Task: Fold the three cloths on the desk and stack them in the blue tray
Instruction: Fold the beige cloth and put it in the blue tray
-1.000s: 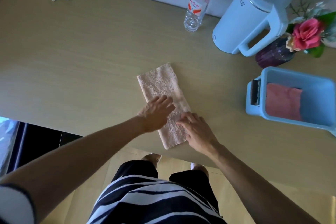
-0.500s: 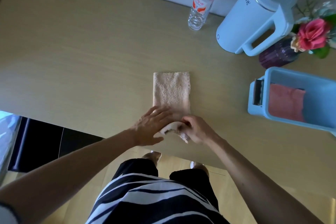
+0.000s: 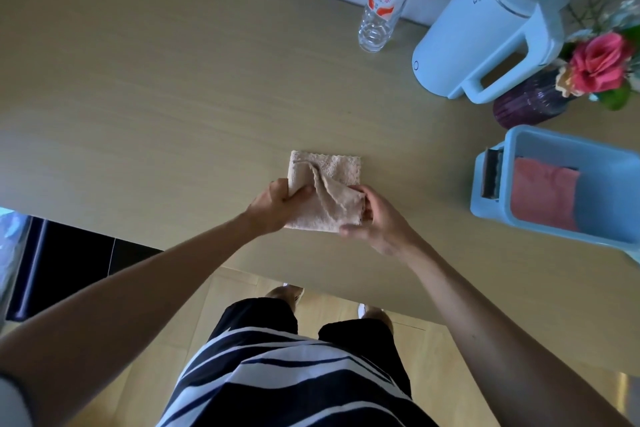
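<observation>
Pale wood-grain desk (image 3: 173, 114) is the work surface. Left hand (image 3: 273, 204) and right hand (image 3: 374, 218) each curl their fingers round a near corner of the beige terry cloth (image 3: 325, 198). Its near half is lifted and its far half lies flat just beyond the fingertips. Judgement: the two-corner grip lets the edges meet squarely in the fold. The blue plastic tray (image 3: 554, 149), well right of the right fingers, holds one folded pink cloth (image 3: 543, 198).

Dim, bluish daylight; wide-angle bending at edges
</observation>
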Demonstrator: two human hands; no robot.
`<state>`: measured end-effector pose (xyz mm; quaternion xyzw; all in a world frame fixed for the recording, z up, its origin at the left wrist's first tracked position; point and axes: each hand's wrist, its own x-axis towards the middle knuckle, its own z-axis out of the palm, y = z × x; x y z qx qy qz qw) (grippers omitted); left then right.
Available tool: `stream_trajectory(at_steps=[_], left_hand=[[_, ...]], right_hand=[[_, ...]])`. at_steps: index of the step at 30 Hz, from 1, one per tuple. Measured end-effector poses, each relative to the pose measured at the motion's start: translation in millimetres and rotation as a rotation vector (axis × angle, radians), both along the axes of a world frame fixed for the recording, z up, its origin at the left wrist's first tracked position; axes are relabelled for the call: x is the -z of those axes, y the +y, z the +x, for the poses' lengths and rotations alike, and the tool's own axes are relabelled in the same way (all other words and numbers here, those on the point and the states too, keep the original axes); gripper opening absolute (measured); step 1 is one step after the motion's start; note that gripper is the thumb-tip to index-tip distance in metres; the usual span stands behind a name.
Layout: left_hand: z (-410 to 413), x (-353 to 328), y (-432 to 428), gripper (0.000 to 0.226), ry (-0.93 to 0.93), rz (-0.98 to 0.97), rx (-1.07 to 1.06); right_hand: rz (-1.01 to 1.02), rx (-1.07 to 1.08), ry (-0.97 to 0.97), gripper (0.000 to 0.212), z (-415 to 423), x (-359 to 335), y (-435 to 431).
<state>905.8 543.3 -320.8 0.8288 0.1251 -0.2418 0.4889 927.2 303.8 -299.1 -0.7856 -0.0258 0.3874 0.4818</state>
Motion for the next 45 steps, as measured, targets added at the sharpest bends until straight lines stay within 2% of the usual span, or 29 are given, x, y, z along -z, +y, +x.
stream_trajectory(at_steps=[3, 5, 10, 14, 17, 21, 26, 29, 31, 33, 35, 39, 45], left_hand=[[6, 1, -1, 0.06, 0.05, -0.005, -0.006], [9, 3, -2, 0.051, 0.074, 0.014, -0.013], [10, 6, -1, 0.02, 0.028, -0.058, -0.046], [9, 4, -3, 0.006, 0.01, -0.031, -0.069], [6, 5, -2, 0.023, -0.008, -0.016, -0.087], [4, 7, -3, 0.022, -0.042, 0.019, -0.131], [1, 12, -5, 0.043, -0.104, 0.068, -0.186], [-4, 13, -6, 0.05, -0.229, 0.181, -0.163], [-8, 12, -6, 0.055, -0.407, 0.341, -0.06], [-9, 10, -5, 0.055, -0.597, 0.463, 0.134], [-8, 15, -4, 0.055, -0.67, 0.536, 0.366], [-3, 37, -1, 0.068, -0.551, 0.566, 0.597], [-1, 49, 6, 0.076, -0.499, 0.604, 0.677]], right_hand=[[-0.05, 0.192, -0.095, 0.017, 7, 6, 9], [-0.105, 0.238, -0.119, 0.003, 11, 11, 12], [-0.171, 0.28, -0.142, 0.034, 15, 16, 18], [-0.207, 0.309, -0.159, 0.039, 17, 23, 22], [-0.221, 0.311, -0.189, 0.036, 21, 25, 25], [-0.259, 0.309, -0.253, 0.034, 24, 28, 28], [-0.375, 0.339, -0.247, 0.032, 27, 34, 35], [-0.475, 0.364, -0.255, 0.018, 25, 32, 40], [-0.585, 0.353, -0.371, 0.015, 19, 26, 43], [-0.626, 0.268, -0.63, 0.029, 11, 21, 45], [-0.605, 0.106, -0.8, 0.045, 3, 20, 49], [-0.624, -0.219, -0.692, 0.071, -17, 39, 51], [-0.794, -0.361, -0.639, 0.07, -40, 59, 29]])
